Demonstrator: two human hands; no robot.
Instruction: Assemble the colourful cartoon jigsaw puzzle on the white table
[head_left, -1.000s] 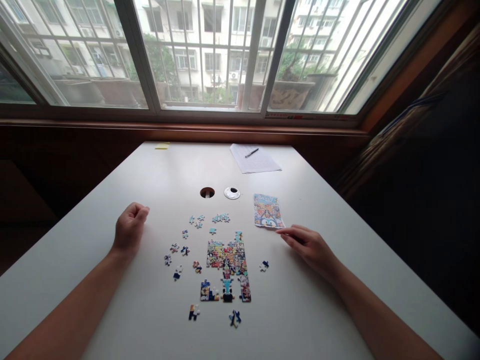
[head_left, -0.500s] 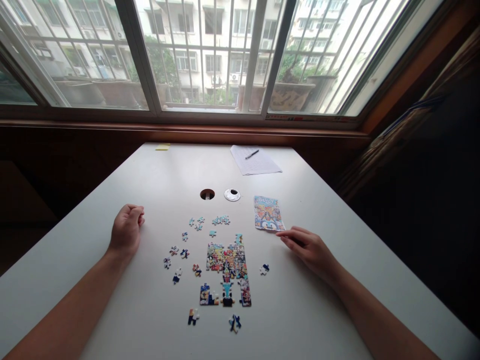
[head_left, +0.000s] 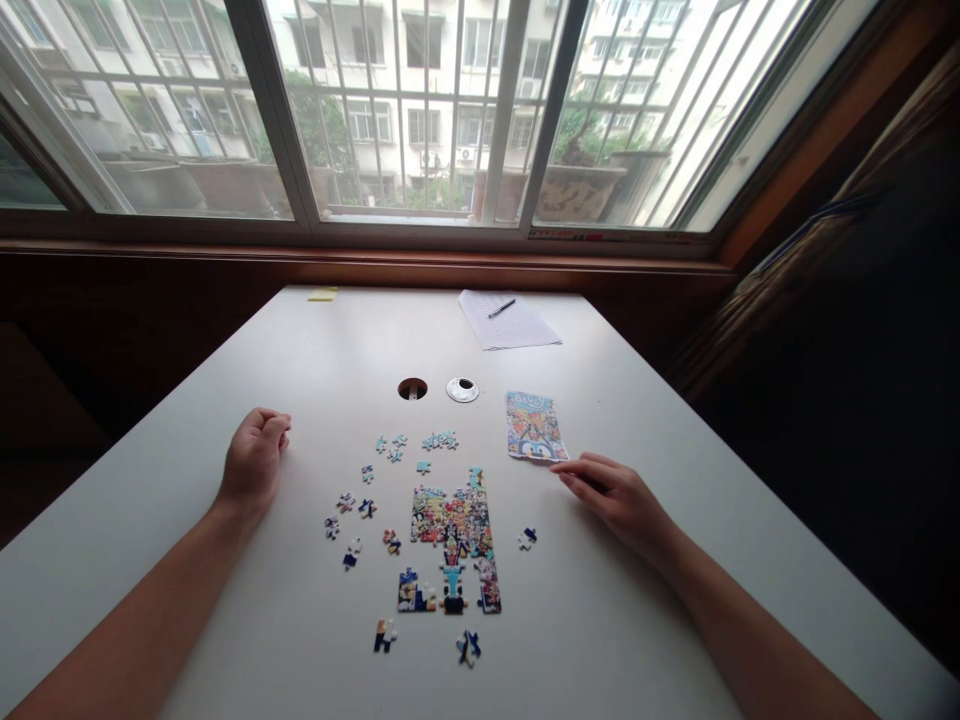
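Note:
My left hand [head_left: 255, 455] rests on the table in a loose fist, left of the puzzle, with nothing showing in it. My right hand [head_left: 611, 497] lies to the right, fingers stretched out, the fingertips at the bottom edge of a colourful picture card [head_left: 533, 425]. Whether they touch it I cannot tell. Between my hands is a partly joined jigsaw puzzle [head_left: 465, 520] with gaps in its lower part. Loose puzzle pieces [head_left: 367, 508] are scattered to its left, and light blue puzzle pieces [head_left: 439, 440] lie above it. A single puzzle piece [head_left: 528, 539] sits between the puzzle and my right hand.
The white table [head_left: 300, 650] narrows toward a barred window. At its far side are paper sheets [head_left: 517, 330] with a pen [head_left: 502, 309] on top and a yellow sticky note [head_left: 322, 294]. A round hole [head_left: 412, 389] and a silver cap [head_left: 463, 389] are beyond the puzzle.
The whole view has shifted very slightly. Both hands and the puzzle pieces keep their places on the table.

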